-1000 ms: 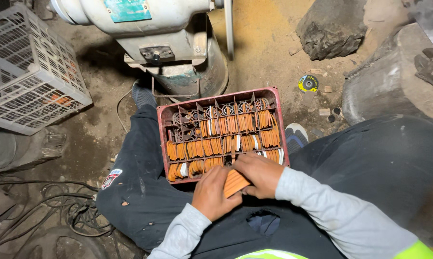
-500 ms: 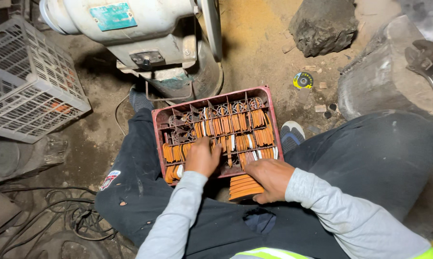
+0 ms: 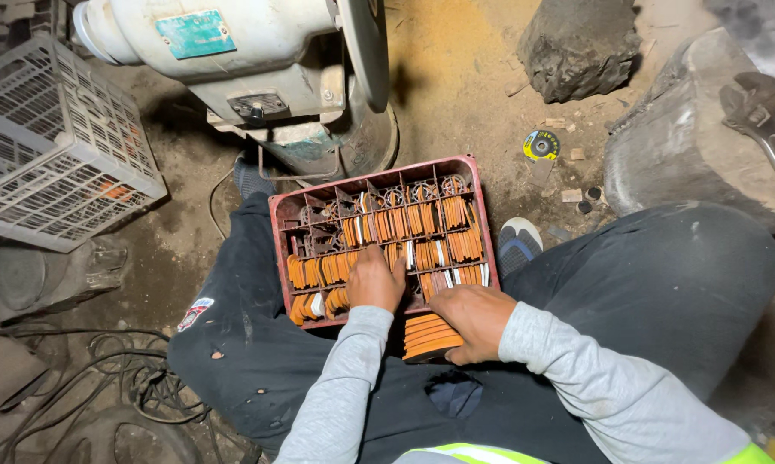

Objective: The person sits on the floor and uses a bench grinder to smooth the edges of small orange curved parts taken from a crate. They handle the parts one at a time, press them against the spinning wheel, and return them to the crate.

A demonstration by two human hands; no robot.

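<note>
A stack of orange discs (image 3: 430, 337) sits low in the centre of the frame, on the lap of a seated person in dark trousers, and the right hand (image 3: 475, 320) is closed around its right side, fingers curled over the top edge. Just above it, resting across the person's legs, is a red plastic crate (image 3: 379, 172) divided into small compartments, most of them filled with more orange discs standing on edge, a few pale ones among them. The left hand (image 3: 375, 280) is pressed down into the lower middle compartments with its fingers bent among the discs; whether it grips any cannot be told. Above the crate, in the upper centre, stands a bulky pale machine (image 3: 258, 60) with a rectangular teal plate (image 3: 197, 33) on its housing, close behind the crate's far edge. A white lattice basket (image 3: 52, 146) lies at the upper left, and dark cables (image 3: 104, 378) coil on the dirt floor at the lower left. To the right of the crate, a small round yellow-rimmed disc (image 3: 540, 144) lies on the ground beside a shoe tip (image 3: 518, 241). A dark rock (image 3: 580, 43) sits at the upper right, with a grey block (image 3: 688, 137) and a metal wrench (image 3: 769, 120) at the right edge.
</note>
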